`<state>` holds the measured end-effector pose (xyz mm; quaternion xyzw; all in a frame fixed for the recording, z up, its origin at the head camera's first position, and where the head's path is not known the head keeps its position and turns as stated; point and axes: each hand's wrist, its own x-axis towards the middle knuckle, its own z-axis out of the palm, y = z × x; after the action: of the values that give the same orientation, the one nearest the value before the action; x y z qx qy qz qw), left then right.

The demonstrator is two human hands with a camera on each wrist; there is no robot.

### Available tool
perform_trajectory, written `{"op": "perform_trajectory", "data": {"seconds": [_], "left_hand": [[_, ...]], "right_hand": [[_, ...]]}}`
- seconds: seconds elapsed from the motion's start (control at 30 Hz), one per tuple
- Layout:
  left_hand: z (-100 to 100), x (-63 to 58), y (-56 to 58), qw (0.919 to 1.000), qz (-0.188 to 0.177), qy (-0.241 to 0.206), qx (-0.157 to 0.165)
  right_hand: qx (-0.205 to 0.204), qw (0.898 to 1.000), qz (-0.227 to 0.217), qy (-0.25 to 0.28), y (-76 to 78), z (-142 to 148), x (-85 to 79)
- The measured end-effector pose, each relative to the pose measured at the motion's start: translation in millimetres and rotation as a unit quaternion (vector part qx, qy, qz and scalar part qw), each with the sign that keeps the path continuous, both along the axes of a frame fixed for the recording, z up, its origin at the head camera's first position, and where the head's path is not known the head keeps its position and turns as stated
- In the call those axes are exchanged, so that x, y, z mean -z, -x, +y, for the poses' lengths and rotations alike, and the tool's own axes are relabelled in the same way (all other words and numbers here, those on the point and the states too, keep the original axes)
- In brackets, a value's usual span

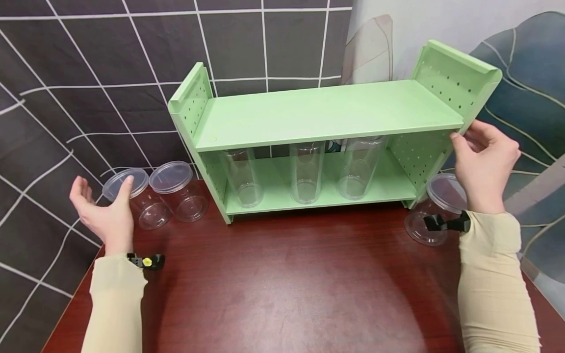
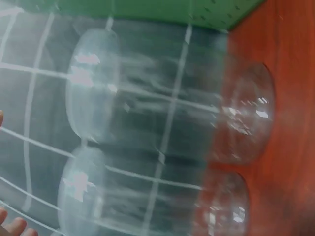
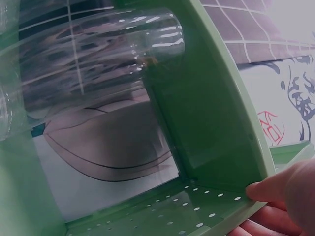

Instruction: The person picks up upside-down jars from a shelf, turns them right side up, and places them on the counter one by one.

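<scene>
A light green two-tier shelf [image 1: 326, 110] with perforated side panels stands on the table. My right hand [image 1: 485, 164] grips the front edge of its right side panel, the thumb at the front; the right wrist view shows the same hold on the panel [image 3: 216, 196]. Two clear lidded jars [image 1: 190, 201] stand left of the shelf. My left hand [image 1: 108, 215] is beside the left one, fingers spread and thumb up, holding nothing. In the left wrist view its fingertips [image 2: 15, 226] appear apart from the blurred jars [image 2: 246, 113].
Three tall clear jars [image 1: 306, 171] stand on the lower tier. Another lidded jar [image 1: 423, 223] stands right of the shelf, partly behind my right wrist. Below lies a dark red wooden table [image 1: 282, 274]. A dark grid-patterned covering [image 1: 229, 44] hangs behind and at left.
</scene>
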<state>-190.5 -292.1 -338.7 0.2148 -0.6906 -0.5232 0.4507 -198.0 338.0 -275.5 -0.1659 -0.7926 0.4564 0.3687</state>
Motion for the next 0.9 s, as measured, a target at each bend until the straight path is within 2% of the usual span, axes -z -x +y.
{"op": "perform_trajectory", "data": {"seconds": [0.17,0.27,0.43,0.53,0.63,0.77,0.9], "left_hand": [[29.4,-23.3,-18.0,0.9991,0.028,0.013,0.030],[42.3,-31.7,-26.0,0.9974,0.052,-0.001,0.050],[46.3,-30.1,-26.9,0.9899,0.111,-0.021,0.086],[50.1,-27.4,-28.0,0.9847,0.138,-0.005,0.106],[62.9,-30.1,-32.4,0.9798,0.155,0.007,0.126],[85.3,-36.9,-39.1,0.9673,0.192,-0.001,0.166],[106.1,-38.6,-42.8,0.9492,0.225,0.000,0.220]], "right_hand": [[0.000,1.000,0.003,-0.006,0.5,2.4,-0.4],[-0.004,1.000,-0.002,-0.030,-0.2,3.3,-0.9],[-0.011,0.998,-0.012,-0.060,-2.2,6.3,-1.8],[-0.015,0.998,-0.012,-0.063,-1.9,9.1,-1.7],[-0.020,0.998,-0.001,-0.065,-1.3,11.4,-1.4],[-0.027,0.997,0.005,-0.065,-1.3,12.8,-1.2],[-0.025,0.997,0.007,-0.066,-1.1,12.9,-1.7]]}}
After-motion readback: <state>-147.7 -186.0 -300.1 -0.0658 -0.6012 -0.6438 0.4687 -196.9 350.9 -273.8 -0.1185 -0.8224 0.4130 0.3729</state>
